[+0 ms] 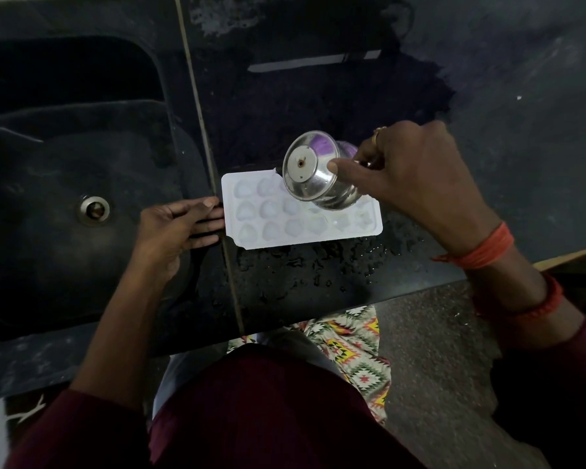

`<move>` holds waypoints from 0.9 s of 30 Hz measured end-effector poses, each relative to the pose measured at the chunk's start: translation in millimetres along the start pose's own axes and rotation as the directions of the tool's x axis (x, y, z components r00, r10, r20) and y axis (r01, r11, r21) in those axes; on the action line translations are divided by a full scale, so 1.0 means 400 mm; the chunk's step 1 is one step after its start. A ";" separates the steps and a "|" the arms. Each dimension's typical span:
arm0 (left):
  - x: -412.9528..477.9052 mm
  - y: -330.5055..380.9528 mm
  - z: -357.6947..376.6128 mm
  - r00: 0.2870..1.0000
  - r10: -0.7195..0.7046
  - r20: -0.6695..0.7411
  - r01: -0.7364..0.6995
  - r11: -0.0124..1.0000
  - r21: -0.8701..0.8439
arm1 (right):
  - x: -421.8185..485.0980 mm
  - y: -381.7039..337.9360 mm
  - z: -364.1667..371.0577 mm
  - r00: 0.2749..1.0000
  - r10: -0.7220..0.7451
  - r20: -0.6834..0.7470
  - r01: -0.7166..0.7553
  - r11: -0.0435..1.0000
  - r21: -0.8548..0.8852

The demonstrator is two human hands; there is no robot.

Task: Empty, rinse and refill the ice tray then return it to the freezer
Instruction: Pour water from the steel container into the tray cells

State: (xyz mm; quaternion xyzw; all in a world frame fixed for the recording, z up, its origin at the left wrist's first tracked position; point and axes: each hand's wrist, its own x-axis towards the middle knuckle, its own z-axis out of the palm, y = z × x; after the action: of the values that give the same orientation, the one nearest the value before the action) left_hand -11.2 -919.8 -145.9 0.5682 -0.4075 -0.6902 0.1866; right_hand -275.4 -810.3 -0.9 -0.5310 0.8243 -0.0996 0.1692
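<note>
From the head view, looking down over the person's chest, a white ice tray (228,194) is lying flat on the black counter (318,279). Its left short edge is sitting just beside the seam that divides the counter from the sink (48,231). The tray's moulded pockets are facing up, and some on the right are glinting, though I cannot tell how full they are.

The left hand (170,228) is resting palm down over the sink's edge. Its fingers (203,225) are lying straight and close together, with the tips touching the tray's left edge.

The right hand (416,170) is gripping a steel vessel (315,170) and holding it tilted over the far right part of the tray. The vessel's round base is turning towards the camera and its mouth is pointing away, hidden behind the body. The thumb (339,167) is pressing on the vessel's side while the other fingers are curling round the far side. Whether anything is running out of it is hidden from here.

A ring (378,132) is showing on that hand, and an orange thread (484,245) is circling the wrist.

Water drops (301,262) are glistening on the counter just in front of the tray. In the sink, well to the left, a metal drain (94,208) is catching the light. Below the counter's edge, a patterned cloth (352,340) is lying on the floor.
</note>
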 end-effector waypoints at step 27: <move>-0.018 -0.002 0.009 1.000 0.001 -0.005 -0.001 1.000 0.007 | -0.053 -0.003 0.014 1.000 -0.026 0.000 0.026 0.999 -0.045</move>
State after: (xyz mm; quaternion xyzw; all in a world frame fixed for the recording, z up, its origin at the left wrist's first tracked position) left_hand -12.2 -913.0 -141.7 0.5704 -0.4098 -0.6871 0.1861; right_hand -264.4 -791.6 -2.0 -0.5452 0.8196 -0.0834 0.1555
